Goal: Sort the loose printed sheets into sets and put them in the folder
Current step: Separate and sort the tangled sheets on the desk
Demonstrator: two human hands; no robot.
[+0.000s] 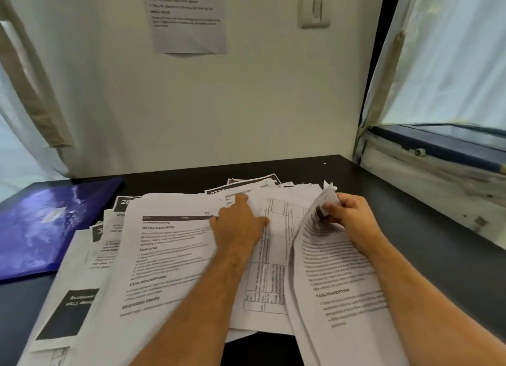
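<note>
In the lower middle of the frame we see the sheets spread in a loose pile on the dark desk. The left hand lies flat on the pile with straight fingers, and the right hand pinches the top corner of a curled sheet. The blue folder lies closed at the left, touching the pile's edge.

dark worktop against white wall | printed notice stuck high on wall, lower edge curling | light switch right of notice | window at right, dark blue frame, pale curtain beside | second curtain at left
</note>
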